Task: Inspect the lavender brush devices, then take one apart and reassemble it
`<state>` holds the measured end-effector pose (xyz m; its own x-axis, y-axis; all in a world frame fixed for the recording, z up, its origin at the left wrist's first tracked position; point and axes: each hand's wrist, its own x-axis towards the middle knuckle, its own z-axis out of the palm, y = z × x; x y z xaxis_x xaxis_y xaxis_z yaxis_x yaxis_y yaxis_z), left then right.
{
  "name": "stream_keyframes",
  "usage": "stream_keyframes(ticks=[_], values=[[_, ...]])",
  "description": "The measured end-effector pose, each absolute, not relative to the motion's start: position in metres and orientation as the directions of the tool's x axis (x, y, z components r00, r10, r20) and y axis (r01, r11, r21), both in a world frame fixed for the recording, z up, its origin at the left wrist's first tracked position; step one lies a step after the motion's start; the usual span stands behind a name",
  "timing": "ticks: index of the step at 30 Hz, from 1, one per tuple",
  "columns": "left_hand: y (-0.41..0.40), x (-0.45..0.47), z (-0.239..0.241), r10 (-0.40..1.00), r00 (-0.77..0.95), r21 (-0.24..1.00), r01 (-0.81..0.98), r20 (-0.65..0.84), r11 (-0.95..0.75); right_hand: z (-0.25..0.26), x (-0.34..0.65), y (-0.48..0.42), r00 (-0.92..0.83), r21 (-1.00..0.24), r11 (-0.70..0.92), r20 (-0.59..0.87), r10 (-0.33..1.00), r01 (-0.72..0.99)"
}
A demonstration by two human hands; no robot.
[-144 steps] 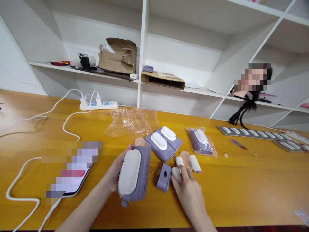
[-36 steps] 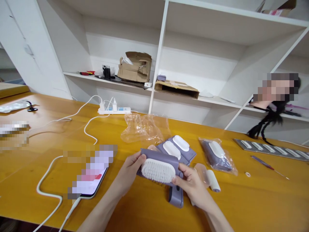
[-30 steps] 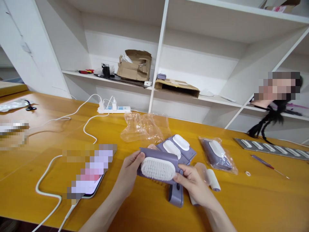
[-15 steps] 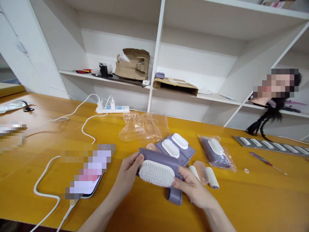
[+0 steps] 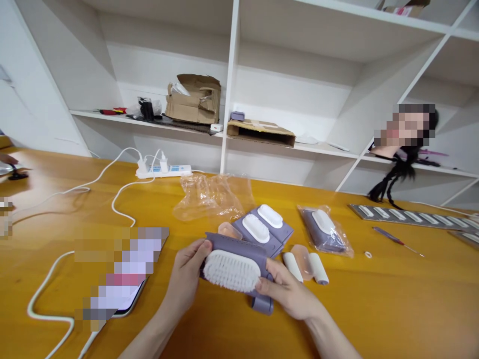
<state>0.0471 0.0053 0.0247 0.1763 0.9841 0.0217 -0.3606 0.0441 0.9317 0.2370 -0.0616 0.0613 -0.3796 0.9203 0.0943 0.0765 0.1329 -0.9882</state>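
Both hands hold a purple piece (image 5: 239, 245) with a white oval bristle brush (image 5: 232, 270) on its front, bristles facing me. My left hand (image 5: 190, 264) pinches its left end, thumb on the front and fingers behind. My right hand (image 5: 290, 291) grips the right end, its thumb beside the bristles. Below the right end shows a curled purple strap-like part (image 5: 262, 304); I cannot tell whether it is attached. Just behind lie two flat purple pieces with white oval brushes (image 5: 256, 228). White rollers (image 5: 319, 268) flank a clear pinkish plastic piece (image 5: 300, 259) at the right.
A bagged purple brush piece (image 5: 325, 224), a screwdriver (image 5: 391, 236) and a small white ring (image 5: 368, 254) lie rightward. A plugged-in phone (image 5: 130, 294), white cables and a power strip (image 5: 181, 171) are leftward. A clear plastic bag (image 5: 209, 199) lies before the shelves (image 5: 229, 89).
The camera view has turned slightly right, so the surroundings appear farther left. Both hands keep the same hold on the brush piece, which looks tipped a little more toward me.
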Motion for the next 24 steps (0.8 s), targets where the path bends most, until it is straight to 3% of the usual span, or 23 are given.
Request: stream_keyframes(ticks=[6, 11, 17, 24], values=[[0.008, 0.048, 0.029, 0.976, 0.204, 0.918, -0.37, -0.071, 0.144, 0.063, 0.237, -0.06, -0.36, -0.983, 0.146, 0.098, 0.928, 0.108], [0.016, 0.043, 0.033, 0.924, 0.353, 0.935, -0.257, -0.144, 0.244, 0.068, 0.237, -0.059, -0.294, -0.99, 0.089, 0.055, 0.954, 0.105], [0.013, 0.041, 0.039, 0.885, 0.405, 0.925, -0.195, -0.228, 0.327, 0.069, 0.236, -0.059, -0.2, -0.987, 0.068, 0.039, 0.979, 0.143], [0.005, 0.052, 0.036, 0.916, 0.353, 0.894, -0.323, -0.191, 0.311, 0.066, 0.244, -0.054, -0.176, -0.979, 0.101, 0.07, 0.982, 0.178]])
